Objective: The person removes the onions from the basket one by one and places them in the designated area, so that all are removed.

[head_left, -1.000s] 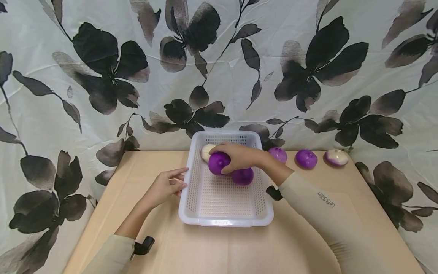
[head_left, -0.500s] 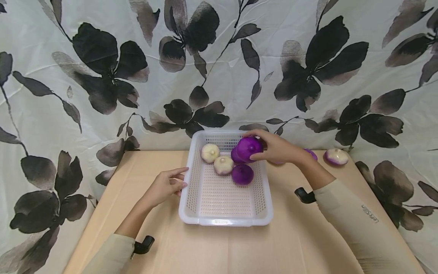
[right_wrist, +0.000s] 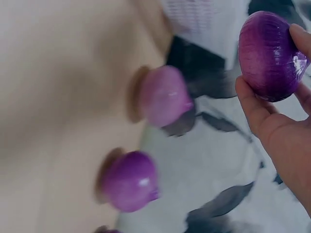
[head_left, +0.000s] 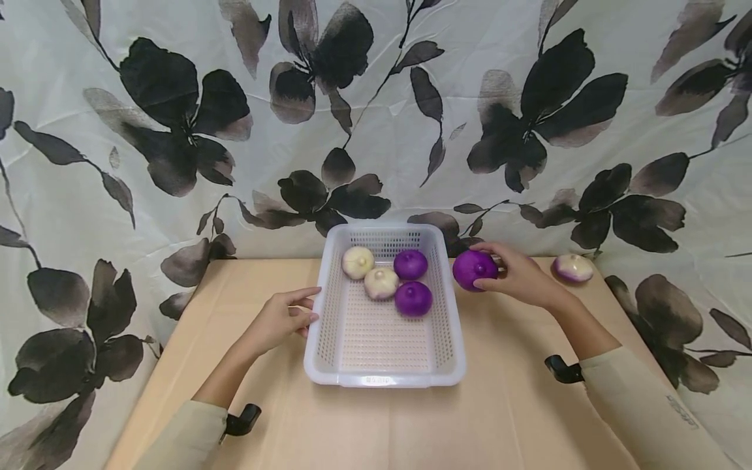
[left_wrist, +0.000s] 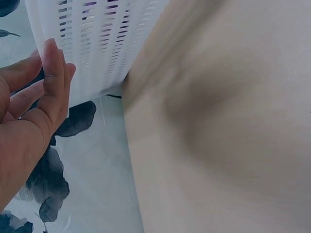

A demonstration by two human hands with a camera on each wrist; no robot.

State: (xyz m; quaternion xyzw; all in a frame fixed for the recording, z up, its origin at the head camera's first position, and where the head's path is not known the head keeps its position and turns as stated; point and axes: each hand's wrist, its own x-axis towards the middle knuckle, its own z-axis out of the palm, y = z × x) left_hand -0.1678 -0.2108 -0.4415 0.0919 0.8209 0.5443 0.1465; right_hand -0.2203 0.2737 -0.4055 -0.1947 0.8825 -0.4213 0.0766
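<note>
Bare hands, beige long sleeves, black wrist mounts

Both hands are bare: the left hand (head_left: 276,321) at about 8 o'clock in the head view, the right hand (head_left: 519,274) at about 3 o'clock. Each forearm wears a snug, pale beige sleeve ending short of the wrist. The right sleeve (head_left: 652,411) carries small grey lettering, too small to read. A small black clip-like mount (head_left: 242,420) sits at the left sleeve's cuff, and another (head_left: 563,369) at the right cuff.
</note>
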